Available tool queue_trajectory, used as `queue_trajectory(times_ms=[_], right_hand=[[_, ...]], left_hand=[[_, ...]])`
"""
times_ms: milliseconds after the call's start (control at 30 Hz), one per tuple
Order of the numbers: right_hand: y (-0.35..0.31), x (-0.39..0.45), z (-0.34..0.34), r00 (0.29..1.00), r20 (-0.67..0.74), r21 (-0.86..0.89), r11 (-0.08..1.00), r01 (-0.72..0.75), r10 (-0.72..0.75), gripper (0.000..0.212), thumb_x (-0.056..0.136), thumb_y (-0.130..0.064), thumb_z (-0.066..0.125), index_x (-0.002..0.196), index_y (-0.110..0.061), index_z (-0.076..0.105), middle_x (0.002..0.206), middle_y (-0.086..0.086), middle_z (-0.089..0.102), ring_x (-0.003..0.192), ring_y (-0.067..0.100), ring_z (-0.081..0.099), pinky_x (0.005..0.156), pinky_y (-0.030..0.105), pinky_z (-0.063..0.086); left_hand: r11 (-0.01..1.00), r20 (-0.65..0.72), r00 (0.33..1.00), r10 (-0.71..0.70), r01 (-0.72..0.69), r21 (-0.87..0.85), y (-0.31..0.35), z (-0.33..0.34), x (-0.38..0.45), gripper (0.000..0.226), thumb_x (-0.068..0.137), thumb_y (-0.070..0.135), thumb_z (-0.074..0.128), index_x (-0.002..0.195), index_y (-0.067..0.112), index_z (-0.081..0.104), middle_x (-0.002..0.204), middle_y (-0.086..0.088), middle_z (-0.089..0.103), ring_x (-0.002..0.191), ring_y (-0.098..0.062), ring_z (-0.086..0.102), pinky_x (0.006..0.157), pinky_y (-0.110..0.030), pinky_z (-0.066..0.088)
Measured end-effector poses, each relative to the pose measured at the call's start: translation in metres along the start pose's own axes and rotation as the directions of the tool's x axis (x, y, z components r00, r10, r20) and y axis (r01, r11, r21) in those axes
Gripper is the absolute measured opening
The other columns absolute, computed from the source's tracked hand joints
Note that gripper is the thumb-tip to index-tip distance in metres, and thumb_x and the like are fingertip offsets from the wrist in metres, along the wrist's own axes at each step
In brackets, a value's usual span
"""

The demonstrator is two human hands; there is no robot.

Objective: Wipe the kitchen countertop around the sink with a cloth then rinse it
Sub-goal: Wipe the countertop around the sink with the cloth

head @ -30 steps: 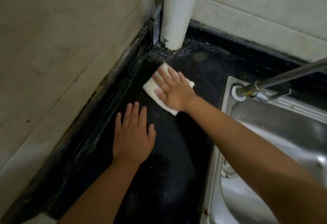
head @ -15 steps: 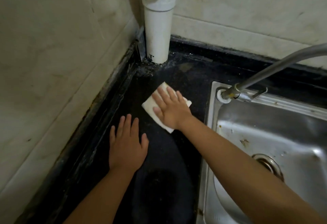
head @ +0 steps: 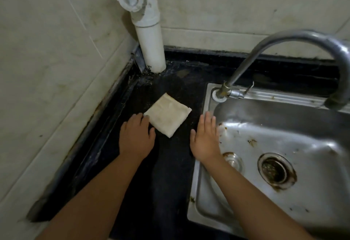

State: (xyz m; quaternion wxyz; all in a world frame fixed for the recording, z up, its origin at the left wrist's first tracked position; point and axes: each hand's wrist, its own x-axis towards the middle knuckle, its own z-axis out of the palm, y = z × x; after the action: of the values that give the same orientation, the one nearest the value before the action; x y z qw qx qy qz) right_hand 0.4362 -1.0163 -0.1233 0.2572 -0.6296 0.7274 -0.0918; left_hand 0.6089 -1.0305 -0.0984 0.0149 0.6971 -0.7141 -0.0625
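Against the tiled wall at the far left corner, a white drain pipe (head: 151, 46) is seen rising from the black worktop (head: 170, 173), and just in front of it the left hand (head: 135, 137) is laid palm down with its fingers loosely bent, their tips touching the near left corner of the folded cream cloth (head: 168, 114), which is not gripped. Further right, the right hand (head: 205, 139) is held flat with straight fingers and nothing in it, over the left rim of the stained steel sink (head: 284, 145), beyond which the curved tap (head: 284, 37) is mounted.
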Motion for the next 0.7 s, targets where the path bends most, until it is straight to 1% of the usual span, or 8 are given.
queue_trajectory(times_ms=[67, 167, 300, 400, 500, 600, 667, 700], right_hand=[[0.003, -0.001, 0.004, 0.999, -0.030, 0.029, 1.000, -0.010, 0.011, 0.058, 0.101, -0.030, 0.021, 0.147, -0.009, -0.007, 0.156, 0.007, -0.017, 0.143, 0.023, -0.016, 0.116, 0.039, -0.009], [0.006, -0.001, 0.008, 0.998, -0.046, 0.039, 0.998, -0.045, 0.047, 0.058, 0.101, -0.032, 0.019, 0.147, -0.011, -0.008, 0.156, 0.005, -0.017, 0.143, 0.020, -0.017, 0.115, 0.041, -0.010], [0.006, 0.000, 0.008, 0.996, -0.078, 0.034, 0.999, -0.032, 0.034, 0.057, 0.101, -0.028, 0.019, 0.147, -0.011, -0.010, 0.156, 0.005, -0.017, 0.143, 0.019, -0.017, 0.115, 0.038, -0.012], [0.005, 0.001, 0.008, 0.996, -0.086, 0.019, 0.999, -0.027, 0.029, 0.057, 0.100, -0.030, 0.019, 0.147, -0.010, -0.008, 0.156, 0.005, -0.015, 0.143, 0.020, -0.016, 0.114, 0.032, -0.013], [0.004, 0.002, 0.013, 0.993, -0.119, 0.019, 1.000, -0.001, 0.003, 0.067, 0.088, -0.036, 0.012, 0.147, -0.007, -0.003, 0.156, 0.010, -0.011, 0.144, 0.024, -0.012, 0.110, 0.027, -0.014], [0.005, 0.003, 0.019, 0.989, -0.146, 0.069, 0.997, 0.030, -0.020, 0.069, 0.087, -0.035, 0.015, 0.146, -0.002, 0.003, 0.156, 0.014, -0.007, 0.142, 0.022, -0.014, 0.110, 0.024, -0.012], [0.005, 0.004, 0.024, 0.983, -0.186, 0.083, 0.996, 0.029, -0.013, 0.067, 0.090, -0.036, 0.016, 0.145, 0.001, 0.009, 0.155, 0.018, 0.000, 0.137, 0.020, -0.014, 0.112, 0.027, -0.006], [0.006, 0.005, 0.027, 0.970, -0.241, 0.062, 0.997, 0.037, -0.021, 0.066, 0.090, -0.035, 0.019, 0.143, 0.005, 0.017, 0.153, 0.023, 0.010, 0.136, 0.025, -0.006, 0.112, 0.034, 0.001]], left_hand=[[0.998, 0.018, 0.999, 0.045, -0.044, -0.052, 0.016, 0.005, 0.005, 0.047, 0.095, 0.022, 0.038, 0.138, 0.004, 0.032, 0.147, -0.016, 0.028, 0.138, -0.028, 0.021, 0.112, -0.041, 0.019], [0.985, 0.101, 0.985, 0.142, -0.130, -0.113, 0.038, 0.012, 0.022, 0.049, 0.098, 0.022, 0.030, 0.143, 0.006, 0.021, 0.153, -0.013, 0.013, 0.142, -0.025, 0.008, 0.114, -0.037, 0.011], [0.979, 0.232, 0.951, 0.203, -0.196, -0.052, 0.053, 0.021, 0.052, 0.051, 0.100, 0.026, 0.022, 0.146, 0.010, 0.007, 0.155, -0.011, -0.002, 0.142, -0.025, -0.003, 0.114, -0.039, 0.003], [0.971, 0.236, 0.942, 0.238, -0.239, -0.026, 0.051, 0.024, 0.072, 0.052, 0.099, 0.029, 0.020, 0.147, 0.014, 0.004, 0.156, -0.007, -0.004, 0.142, -0.023, -0.005, 0.113, -0.040, 0.001], [0.958, 0.284, 0.918, 0.279, -0.288, -0.010, 0.047, 0.021, 0.103, 0.053, 0.099, 0.032, 0.019, 0.147, 0.018, 0.001, 0.156, -0.005, -0.009, 0.142, -0.025, -0.010, 0.113, -0.041, -0.003], [0.942, 0.305, 0.899, 0.314, -0.335, 0.020, 0.048, 0.022, 0.139, 0.053, 0.099, 0.037, 0.018, 0.147, 0.023, 0.001, 0.154, -0.009, -0.013, 0.141, -0.028, -0.014, 0.113, -0.041, -0.005], [0.934, 0.294, 0.896, 0.332, -0.357, 0.034, 0.053, 0.024, 0.165, 0.054, 0.098, 0.039, 0.019, 0.147, 0.026, 0.002, 0.154, -0.013, -0.014, 0.141, -0.029, -0.013, 0.113, -0.041, -0.004], [0.932, 0.287, 0.897, 0.337, -0.361, 0.034, 0.056, 0.026, 0.177, 0.053, 0.098, 0.040, 0.020, 0.147, 0.027, 0.003, 0.154, -0.014, -0.013, 0.141, -0.029, -0.012, 0.113, -0.041, -0.003]])
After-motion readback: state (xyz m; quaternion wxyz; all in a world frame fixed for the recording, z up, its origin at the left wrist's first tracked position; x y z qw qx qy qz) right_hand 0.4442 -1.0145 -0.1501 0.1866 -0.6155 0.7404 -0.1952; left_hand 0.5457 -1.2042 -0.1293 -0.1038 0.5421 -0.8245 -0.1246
